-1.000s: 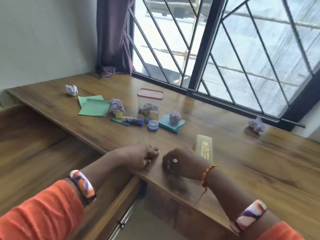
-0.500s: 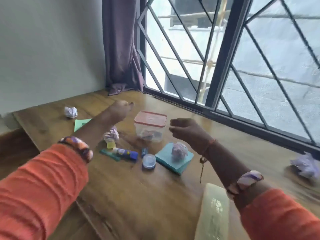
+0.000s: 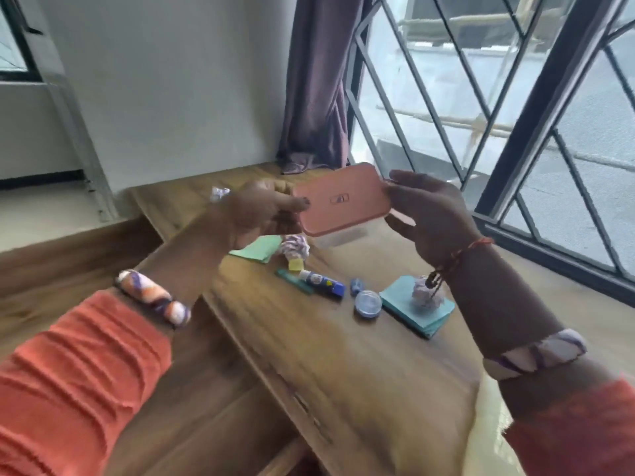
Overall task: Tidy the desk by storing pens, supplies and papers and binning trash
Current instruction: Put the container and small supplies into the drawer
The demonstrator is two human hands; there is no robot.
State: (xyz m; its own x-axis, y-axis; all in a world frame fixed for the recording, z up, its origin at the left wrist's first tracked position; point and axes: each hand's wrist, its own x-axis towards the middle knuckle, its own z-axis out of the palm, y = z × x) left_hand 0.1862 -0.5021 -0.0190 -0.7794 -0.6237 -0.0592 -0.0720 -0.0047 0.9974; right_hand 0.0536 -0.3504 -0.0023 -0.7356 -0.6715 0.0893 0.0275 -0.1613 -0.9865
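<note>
Both hands hold the pink lid (image 3: 340,202) of the clear plastic container (image 3: 343,237), raised above the desk. My left hand (image 3: 261,211) pinches its left end; my right hand (image 3: 429,214) grips its right end. The container's body shows only partly below the lid. On the wooden desk (image 3: 360,365) lie a glue stick (image 3: 323,280), a teal pen (image 3: 293,281), a small blue jar (image 3: 368,303), a teal notepad (image 3: 417,312) with a crumpled paper ball (image 3: 426,294) on it, green papers (image 3: 257,250) and another crumpled ball (image 3: 294,247).
A further paper ball (image 3: 220,193) lies at the desk's far left corner. A pale yellow case (image 3: 494,427) sits near the front right, half hidden by my right sleeve. A barred window (image 3: 481,115) and a purple curtain (image 3: 316,97) stand behind. A lower wooden surface (image 3: 68,262) lies left.
Both hands rose from the desk's front edge, reached the container and now hold its pink lid up. The view moved closer and turned left.
</note>
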